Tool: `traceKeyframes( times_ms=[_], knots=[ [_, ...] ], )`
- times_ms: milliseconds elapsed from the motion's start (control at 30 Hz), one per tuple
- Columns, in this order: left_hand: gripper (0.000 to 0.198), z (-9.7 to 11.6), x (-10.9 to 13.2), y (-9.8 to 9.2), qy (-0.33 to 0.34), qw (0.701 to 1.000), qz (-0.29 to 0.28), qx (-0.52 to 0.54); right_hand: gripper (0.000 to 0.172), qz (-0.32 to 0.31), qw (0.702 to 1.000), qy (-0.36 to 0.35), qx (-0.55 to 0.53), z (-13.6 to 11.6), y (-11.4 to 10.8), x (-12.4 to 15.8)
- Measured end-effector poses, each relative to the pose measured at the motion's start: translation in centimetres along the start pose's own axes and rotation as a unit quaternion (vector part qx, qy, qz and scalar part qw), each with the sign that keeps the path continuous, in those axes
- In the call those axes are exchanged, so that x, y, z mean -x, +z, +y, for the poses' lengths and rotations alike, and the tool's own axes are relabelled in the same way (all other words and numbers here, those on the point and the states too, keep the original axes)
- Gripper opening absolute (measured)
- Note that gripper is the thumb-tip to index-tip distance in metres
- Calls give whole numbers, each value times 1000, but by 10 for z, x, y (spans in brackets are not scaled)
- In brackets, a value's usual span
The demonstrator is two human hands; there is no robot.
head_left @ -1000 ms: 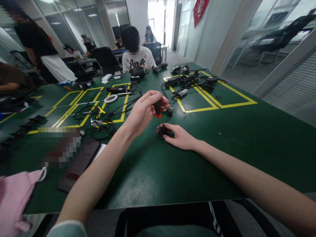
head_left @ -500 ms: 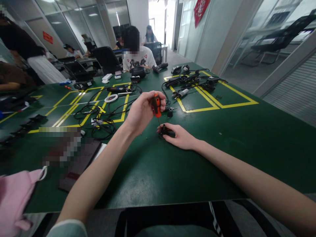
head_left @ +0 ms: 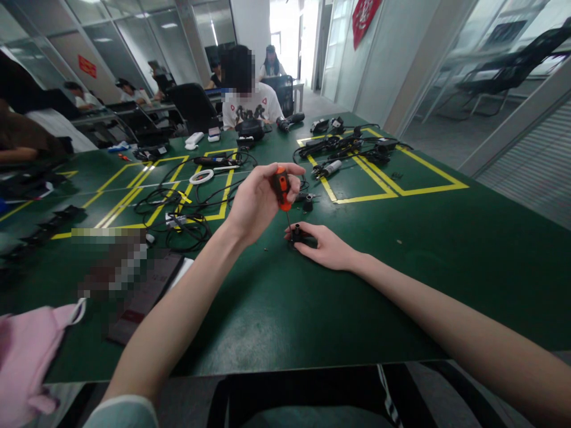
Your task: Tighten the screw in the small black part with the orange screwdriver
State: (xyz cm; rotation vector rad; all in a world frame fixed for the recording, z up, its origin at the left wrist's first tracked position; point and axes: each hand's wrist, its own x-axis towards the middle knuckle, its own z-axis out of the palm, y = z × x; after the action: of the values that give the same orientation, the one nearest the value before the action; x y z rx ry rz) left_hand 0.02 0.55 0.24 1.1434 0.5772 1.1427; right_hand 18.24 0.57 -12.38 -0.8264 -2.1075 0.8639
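My left hand [head_left: 256,202] is closed round the orange and black handle of a small screwdriver [head_left: 282,189], held upright with its thin shaft pointing down. The tip reaches into a small black part [head_left: 298,235] on the green table [head_left: 276,309]. My right hand [head_left: 328,246] lies on the table and pinches that black part with thumb and fingers, holding it still. Another small black part [head_left: 307,204] sits just beyond the screwdriver.
Tangled black cables [head_left: 178,208] and a white ring [head_left: 200,176] lie inside yellow taped squares at the left. More black devices [head_left: 348,145] fill the far right square. A pink cloth [head_left: 27,356] sits at the near left. A person [head_left: 250,101] sits at the far end.
My left hand has turned the screwdriver handle, so more of its orange side shows now. The right hand and the black part have stayed in place.
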Motion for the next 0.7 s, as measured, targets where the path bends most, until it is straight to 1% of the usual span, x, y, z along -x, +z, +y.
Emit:
traceKeyframes(
  times_ms=[133,167,300,333,433,467,567,600,700],
  knots=[
    [18,-4,1,-2,11,1000,-22,8,24,3,1000,0,2,1,0,0],
    [17,-5,2,-2,13,1000,-24,7,24,4,1000,1,2,2,0,0],
    [33,-4,4,0,21,1000,-11,-10,25,4,1000,5,0,2,0,0],
    [33,-3,4,1,21,1000,-4,-14,25,4,1000,5,-1,1,0,0],
    [23,1,4,2,6,1000,14,-11,26,3,1000,4,-1,1,0,0],
    [24,2,3,3,0,1000,15,-7,25,1,1000,4,-1,0,0,0],
    [36,2,2,1,-5,1000,0,4,25,-1,1000,4,1,0,0,0],
    [36,1,1,1,-2,1000,-5,7,25,-2,1000,3,2,0,0,0],
    [25,-2,1,-1,1,1000,-9,7,26,-1,1000,0,2,1,0,0]
  ],
)
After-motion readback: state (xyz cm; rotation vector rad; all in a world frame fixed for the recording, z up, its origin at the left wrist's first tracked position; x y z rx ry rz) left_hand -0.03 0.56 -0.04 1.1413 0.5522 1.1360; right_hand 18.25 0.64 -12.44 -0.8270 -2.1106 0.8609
